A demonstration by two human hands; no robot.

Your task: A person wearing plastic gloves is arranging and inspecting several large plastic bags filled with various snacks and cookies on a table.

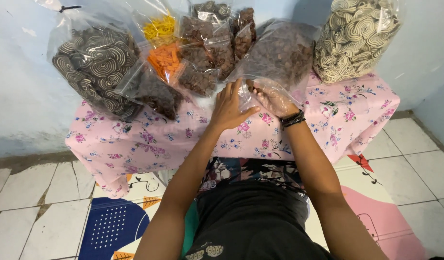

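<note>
A large clear plastic bag of brown snack pieces leans on the low table covered by a pink flowered cloth. My right hand, with dark bead bracelets at the wrist, is inside the bag's open mouth, closed around a few brown pieces. My left hand grips the edge of the bag's opening from the left and holds it apart.
Other filled clear bags line the back: dark spiral snacks, pale spiral snacks, orange and yellow sticks, several small packs of brown pieces. A blue wall stands behind. Tiled floor and a colourful mat lie below.
</note>
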